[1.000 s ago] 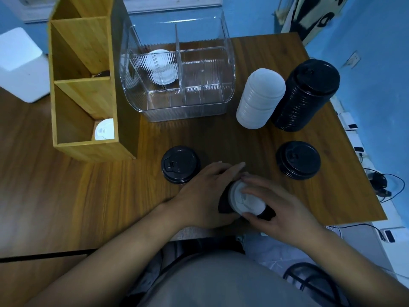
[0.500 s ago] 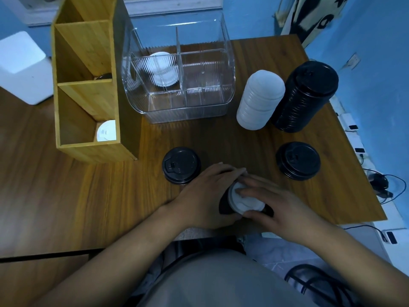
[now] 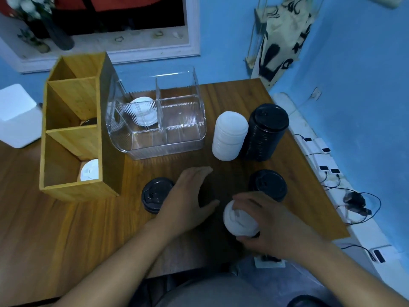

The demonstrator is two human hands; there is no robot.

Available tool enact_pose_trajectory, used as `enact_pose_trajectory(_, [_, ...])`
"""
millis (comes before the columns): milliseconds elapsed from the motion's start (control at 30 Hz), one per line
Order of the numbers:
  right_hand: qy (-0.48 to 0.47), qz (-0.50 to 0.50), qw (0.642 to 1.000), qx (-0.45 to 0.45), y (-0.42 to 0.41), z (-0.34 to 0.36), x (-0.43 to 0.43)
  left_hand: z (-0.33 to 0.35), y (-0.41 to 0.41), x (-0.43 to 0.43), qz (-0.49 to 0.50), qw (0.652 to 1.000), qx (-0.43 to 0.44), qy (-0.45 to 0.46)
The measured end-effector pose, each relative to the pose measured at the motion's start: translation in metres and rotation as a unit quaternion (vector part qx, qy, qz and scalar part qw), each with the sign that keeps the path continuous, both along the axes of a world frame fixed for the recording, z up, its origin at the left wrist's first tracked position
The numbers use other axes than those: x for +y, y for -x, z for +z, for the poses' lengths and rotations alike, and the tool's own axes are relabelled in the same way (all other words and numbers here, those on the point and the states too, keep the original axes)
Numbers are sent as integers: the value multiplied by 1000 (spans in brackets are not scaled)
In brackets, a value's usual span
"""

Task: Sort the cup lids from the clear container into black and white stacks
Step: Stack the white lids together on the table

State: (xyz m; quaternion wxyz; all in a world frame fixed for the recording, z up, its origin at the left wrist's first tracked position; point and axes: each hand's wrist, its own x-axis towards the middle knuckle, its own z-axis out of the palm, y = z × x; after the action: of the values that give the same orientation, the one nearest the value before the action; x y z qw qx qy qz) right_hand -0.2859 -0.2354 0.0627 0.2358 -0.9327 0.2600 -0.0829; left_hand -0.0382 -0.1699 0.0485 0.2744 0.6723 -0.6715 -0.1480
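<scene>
**White lid held in right hand over table's near edge**

A white lid [image 3: 240,219] sat in the grasp of the right hand [image 3: 269,227], fingers curled over its top and thumb beneath, near the front edge of the wooden table [image 3: 93,218]. Just left of it, the left hand [image 3: 188,200] was cupped around a black lid [image 3: 205,193], mostly hidden by the palm. Another black lid [image 3: 156,197] lay touching that hand's far side, and a short black stack [image 3: 267,185] stood just beyond the right hand. Farther back, a tall white stack [image 3: 230,136] leaned against a tall black stack [image 3: 264,132]. The clear container [image 3: 159,120] beside them held white lids [image 3: 143,111] in its left compartment. A wooden organiser [image 3: 73,129] stood at the left.
</scene>
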Motion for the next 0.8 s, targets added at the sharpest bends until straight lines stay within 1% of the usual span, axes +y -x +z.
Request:
enact_pose_trajectory(133, [53,-17,998,-39,-14,69,-47,4,19,-37,112,993,37,-5])
enact_pose_trajectory(233, [84,-7,995,-60,-38,116,-89,0,35,-62,151,985,73,-28])
enact_pose_trajectory(333, [106,19,993,-39,-66,137,-129,-7,44,-79,189,977,93,-27])
enact_pose_trajectory(400, [114,36,993,-1,-83,139,-152,-12,46,-87,213,974,81,-16])
enact_pose_trajectory(500, [145,73,984,80,-106,131,-174,-14,48,-95,236,971,34,-10])
enact_pose_trajectory(600, [147,93,975,141,-116,118,-185,-18,47,-102,253,967,4,-6])
enact_pose_trajectory(667, [139,96,972,162,-116,113,-189,-21,46,-105,254,967,-25,-8])
enact_pose_trajectory(800, [123,109,971,174,-117,113,-192,-29,43,-110,257,964,-66,6])
